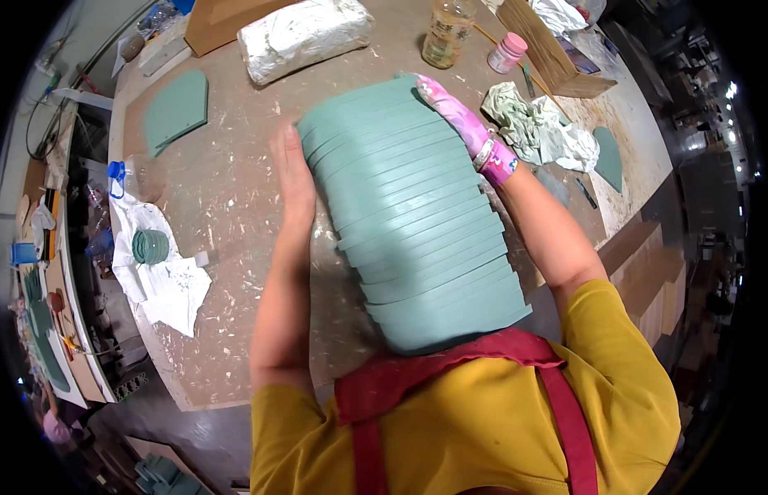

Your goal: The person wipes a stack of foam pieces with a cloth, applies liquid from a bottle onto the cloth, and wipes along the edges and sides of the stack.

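A long stack of overlapping pale green slabs point(417, 214) lies on the brown work table point(243, 206) before me, its near end close to my red apron point(450, 363). Bare and flat, my left hand point(295, 173) rests along the stack's far left side, its fingers stretched out. My right hand point(456, 115) wears a pink patterned glove and lies along the far right edge, fingers extended over the corner. The stack sits between both hands. Its underside is hidden, and some of the slab ends stick out unevenly on the right.
Beyond the stack are a white wrapped block point(305, 37), a jar point(448, 33) and a pink-lidded bottle point(508, 54). Crumpled cloth point(532, 124) lies right. At left are a curved green piece point(177, 107), a clear bottle point(140, 177) and small green discs point(150, 246) on white cloth point(173, 289).
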Available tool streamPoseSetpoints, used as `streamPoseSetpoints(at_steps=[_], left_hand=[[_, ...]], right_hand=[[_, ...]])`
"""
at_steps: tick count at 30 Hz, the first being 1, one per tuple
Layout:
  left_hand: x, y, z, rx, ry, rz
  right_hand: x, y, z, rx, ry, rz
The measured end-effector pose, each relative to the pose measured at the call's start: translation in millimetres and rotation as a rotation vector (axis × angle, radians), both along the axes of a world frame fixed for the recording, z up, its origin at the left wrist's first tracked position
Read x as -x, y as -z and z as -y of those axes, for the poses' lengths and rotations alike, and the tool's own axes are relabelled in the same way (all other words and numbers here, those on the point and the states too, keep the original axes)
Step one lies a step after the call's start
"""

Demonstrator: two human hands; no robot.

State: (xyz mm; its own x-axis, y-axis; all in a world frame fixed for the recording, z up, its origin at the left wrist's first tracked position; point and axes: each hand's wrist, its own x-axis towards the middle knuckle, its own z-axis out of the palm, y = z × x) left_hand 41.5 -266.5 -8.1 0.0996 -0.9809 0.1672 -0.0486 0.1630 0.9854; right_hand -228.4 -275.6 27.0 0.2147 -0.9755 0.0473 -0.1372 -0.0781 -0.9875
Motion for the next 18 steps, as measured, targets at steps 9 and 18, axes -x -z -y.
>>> streamPoseSetpoints(at_steps=[9, 18], left_hand=[[5, -32, 2, 0.08, 0.028, 0.262], [8, -36, 2, 0.095, 0.032, 0.189]], right_hand=[[138, -18, -36, 0.364, 0.648, -1.004], [146, 3, -28, 0.252, 0.496, -0.925]])
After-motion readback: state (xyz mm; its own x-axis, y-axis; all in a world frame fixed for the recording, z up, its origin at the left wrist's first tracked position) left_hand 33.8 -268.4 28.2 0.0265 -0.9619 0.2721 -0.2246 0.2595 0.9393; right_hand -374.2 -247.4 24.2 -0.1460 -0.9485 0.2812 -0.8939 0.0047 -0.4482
